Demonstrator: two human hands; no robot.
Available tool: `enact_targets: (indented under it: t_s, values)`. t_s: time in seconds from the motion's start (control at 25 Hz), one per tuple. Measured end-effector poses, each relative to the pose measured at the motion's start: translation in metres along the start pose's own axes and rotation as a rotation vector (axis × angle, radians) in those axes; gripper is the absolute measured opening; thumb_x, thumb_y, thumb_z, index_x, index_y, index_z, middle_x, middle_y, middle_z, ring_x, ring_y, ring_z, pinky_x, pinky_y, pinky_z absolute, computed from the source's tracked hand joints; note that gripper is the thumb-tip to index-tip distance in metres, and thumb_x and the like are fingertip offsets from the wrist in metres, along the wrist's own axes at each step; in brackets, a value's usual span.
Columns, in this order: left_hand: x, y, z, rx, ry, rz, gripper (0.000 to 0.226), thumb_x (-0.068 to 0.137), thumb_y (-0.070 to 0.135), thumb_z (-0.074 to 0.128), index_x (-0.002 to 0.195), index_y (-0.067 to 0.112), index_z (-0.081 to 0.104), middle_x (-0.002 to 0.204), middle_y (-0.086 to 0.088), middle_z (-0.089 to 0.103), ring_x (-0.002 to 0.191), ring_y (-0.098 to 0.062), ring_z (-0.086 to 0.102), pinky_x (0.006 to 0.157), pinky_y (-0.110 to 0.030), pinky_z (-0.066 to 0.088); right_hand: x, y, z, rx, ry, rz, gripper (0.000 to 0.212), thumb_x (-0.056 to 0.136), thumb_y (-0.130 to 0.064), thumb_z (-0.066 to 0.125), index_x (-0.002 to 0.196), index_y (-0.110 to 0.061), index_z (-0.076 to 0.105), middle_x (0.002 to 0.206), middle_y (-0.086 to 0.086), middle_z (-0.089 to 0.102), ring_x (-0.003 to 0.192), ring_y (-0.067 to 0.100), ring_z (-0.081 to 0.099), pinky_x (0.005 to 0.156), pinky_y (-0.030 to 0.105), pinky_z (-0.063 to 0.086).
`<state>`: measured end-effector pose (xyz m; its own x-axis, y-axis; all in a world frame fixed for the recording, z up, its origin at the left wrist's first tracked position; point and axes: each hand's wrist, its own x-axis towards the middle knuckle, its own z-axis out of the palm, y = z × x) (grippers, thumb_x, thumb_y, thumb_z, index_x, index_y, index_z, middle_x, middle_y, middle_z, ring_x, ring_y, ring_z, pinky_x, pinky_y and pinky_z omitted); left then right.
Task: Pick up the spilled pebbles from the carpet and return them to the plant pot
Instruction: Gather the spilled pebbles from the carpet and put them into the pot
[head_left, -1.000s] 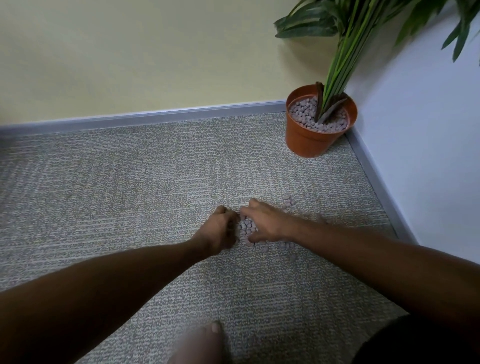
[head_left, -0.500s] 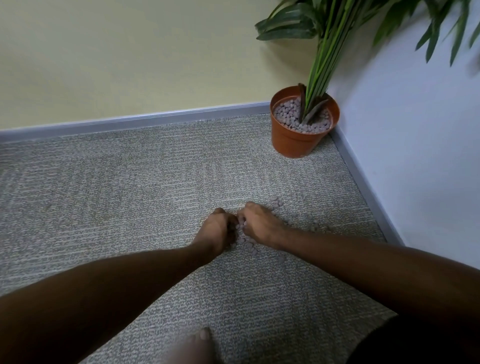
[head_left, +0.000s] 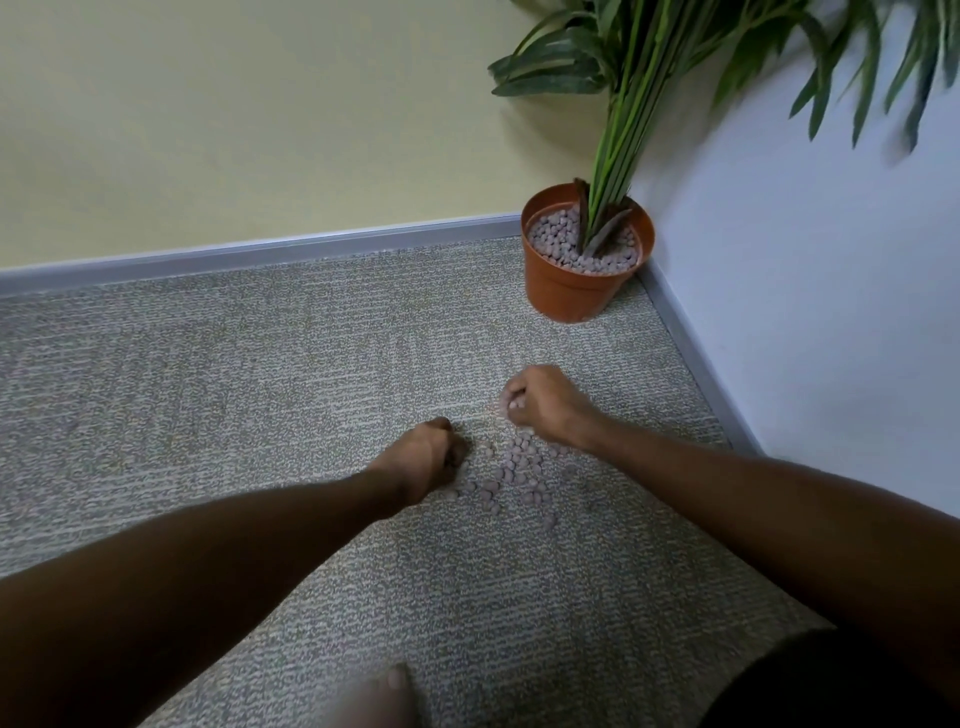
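Head view: your right hand (head_left: 543, 402) is fisted on rounded grey pebbles (head_left: 514, 473) — the rest lie on looped carpet (head_left: 208, 395); your left hand (head_left: 423, 460) is curled closed beside them, well short of the terracotta-coloured plant pot (head_left: 569, 288) in the corner.

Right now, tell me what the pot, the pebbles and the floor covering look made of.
Plant pot: likely plastic, given its smooth, even orange wall with a slight sheen, though glazed clay is possible. Spilled pebbles: matte, rounded, pinkish-grey, probably fired clay or stone. Carpet: woven textile with a flat grey-beige looped texture.
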<state>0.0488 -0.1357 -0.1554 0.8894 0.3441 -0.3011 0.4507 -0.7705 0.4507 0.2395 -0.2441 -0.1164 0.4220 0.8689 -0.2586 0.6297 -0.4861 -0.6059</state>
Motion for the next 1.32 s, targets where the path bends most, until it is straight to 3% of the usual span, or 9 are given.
enact_targets:
  t_s: [0.12,0.2,0.28,0.4,0.72,0.84,1.0,1.08,1.32]
  values:
    - [0.003,-0.009,-0.005,-0.068,-0.027,-0.031,0.009,0.09,0.007,0.069,0.088,0.015,0.072,0.097,0.003,0.066,0.081,-0.009,0.063,0.064,-0.014,0.046,0.015,0.004,-0.045,0.059,0.154,-0.013,0.007,0.091,-0.008,0.074,0.097,-0.007,0.078,0.103,0.007,0.077,0.087,0.014,0.072,0.078,0.026,0.061]
    - [0.005,-0.01,-0.01,-0.111,-0.035,-0.069,0.012,0.089,0.005,0.07,0.09,0.016,0.075,0.095,0.004,0.071,0.081,-0.007,0.067,0.062,-0.009,0.045,0.023,0.012,-0.081,0.098,0.299,-0.018,0.01,0.09,-0.008,0.074,0.1,-0.007,0.077,0.111,0.009,0.076,0.101,0.02,0.07,0.093,0.034,0.058]
    - [0.009,-0.008,-0.014,-0.11,-0.037,-0.076,0.011,0.088,0.006,0.071,0.09,0.015,0.077,0.092,0.003,0.075,0.082,-0.011,0.071,0.063,-0.012,0.05,0.03,0.024,-0.115,0.1,0.468,-0.008,0.014,0.09,-0.007,0.075,0.104,-0.007,0.078,0.117,0.012,0.075,0.11,0.025,0.067,0.1,0.038,0.055]
    - [0.011,-0.007,-0.017,-0.036,-0.046,-0.053,0.01,0.089,0.008,0.071,0.092,0.015,0.077,0.093,0.002,0.076,0.083,-0.013,0.071,0.071,-0.021,0.056,0.045,0.038,-0.15,0.015,0.631,0.047,0.017,0.09,-0.001,0.071,0.102,-0.008,0.081,0.108,0.014,0.077,0.093,0.021,0.068,0.091,0.031,0.056]
    - [0.011,-0.003,-0.021,0.11,-0.118,0.047,0.02,0.092,0.008,0.058,0.075,0.016,0.065,0.081,-0.005,0.07,0.077,-0.023,0.067,0.071,-0.037,0.055,0.075,0.036,-0.159,-0.089,0.553,0.143,0.019,0.085,0.005,0.075,0.1,-0.004,0.081,0.106,0.016,0.077,0.099,0.028,0.073,0.086,0.027,0.056]
    - [0.01,-0.001,-0.023,0.041,-0.06,0.022,0.032,0.092,0.007,0.062,0.066,0.025,0.057,0.076,0.0,0.066,0.07,-0.017,0.062,0.067,-0.032,0.053,0.074,0.035,-0.163,-0.061,0.545,0.149,0.024,0.085,0.006,0.074,0.107,-0.003,0.079,0.112,0.015,0.076,0.103,0.026,0.071,0.087,0.024,0.052]
    - [0.014,0.005,-0.028,0.024,-0.033,0.005,0.026,0.091,0.005,0.063,0.067,0.016,0.062,0.071,-0.002,0.064,0.064,-0.013,0.055,0.059,-0.034,0.051,0.059,0.039,-0.152,-0.001,0.68,0.12,0.02,0.089,0.003,0.066,0.102,-0.007,0.078,0.106,0.014,0.076,0.099,0.028,0.071,0.091,0.037,0.059]
    - [0.022,0.018,-0.037,-0.035,-0.006,-0.006,0.03,0.091,0.003,0.063,0.066,0.02,0.061,0.07,0.005,0.064,0.061,-0.01,0.057,0.054,-0.022,0.047,0.045,0.048,-0.137,-0.026,0.733,0.093,0.015,0.092,-0.006,0.059,0.095,-0.01,0.074,0.099,0.012,0.074,0.09,0.028,0.069,0.083,0.04,0.06]
    - [0.097,0.087,-0.096,-0.129,0.253,0.107,0.01,0.086,0.001,0.068,0.083,0.009,0.074,0.082,0.0,0.075,0.073,-0.015,0.07,0.067,-0.021,0.059,0.021,0.066,-0.125,-0.123,0.523,0.081,0.011,0.087,-0.015,0.054,0.086,-0.017,0.065,0.1,0.005,0.069,0.087,0.027,0.066,0.079,0.038,0.058]
